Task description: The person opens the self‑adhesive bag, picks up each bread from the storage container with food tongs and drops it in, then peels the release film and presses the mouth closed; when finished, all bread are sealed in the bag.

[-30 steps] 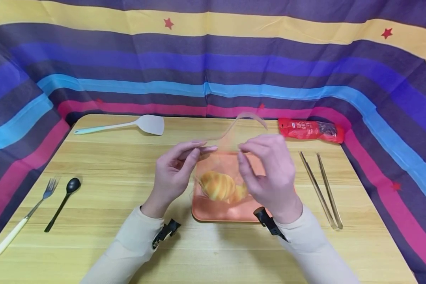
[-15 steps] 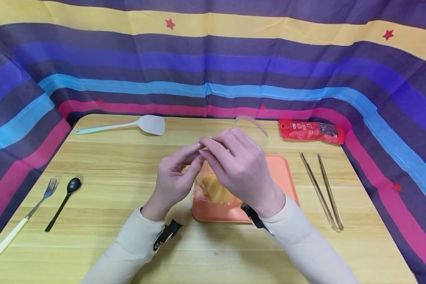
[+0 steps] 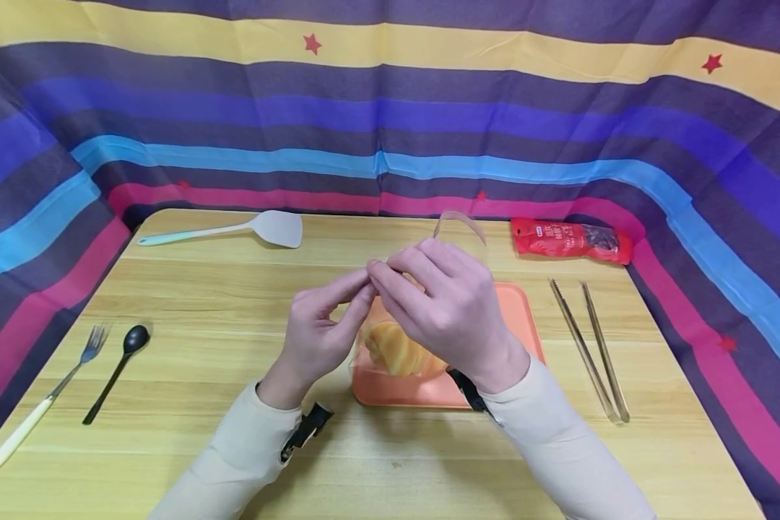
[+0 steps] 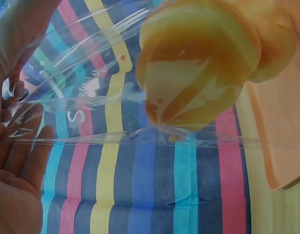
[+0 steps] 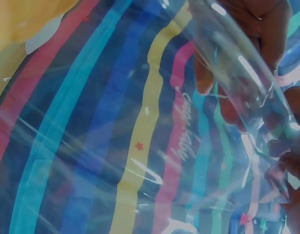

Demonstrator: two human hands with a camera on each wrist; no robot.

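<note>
Orange tray (image 3: 516, 318) is lying under my hands, carrying a croissant (image 3: 396, 350) inside the clear bag (image 3: 458, 220). I'm seeing tongs (image 3: 588, 347) right of them, fork (image 3: 45, 393) and black spoon (image 3: 113, 372) left, spatula (image 3: 234, 230) and red packet (image 3: 568, 240) beyond. My left hand (image 3: 318, 332) and right hand (image 3: 445, 307) are both pinching the bag's top, fingertips meeting.

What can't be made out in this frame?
- Head view: the clear bag is nearly invisible; its edges vanish against the table.
- Head view: the right hand covers part of the bread and tray.
- Head view: print on the red packet is too small.
- Wrist views: film glare blurs the fingers.
</note>
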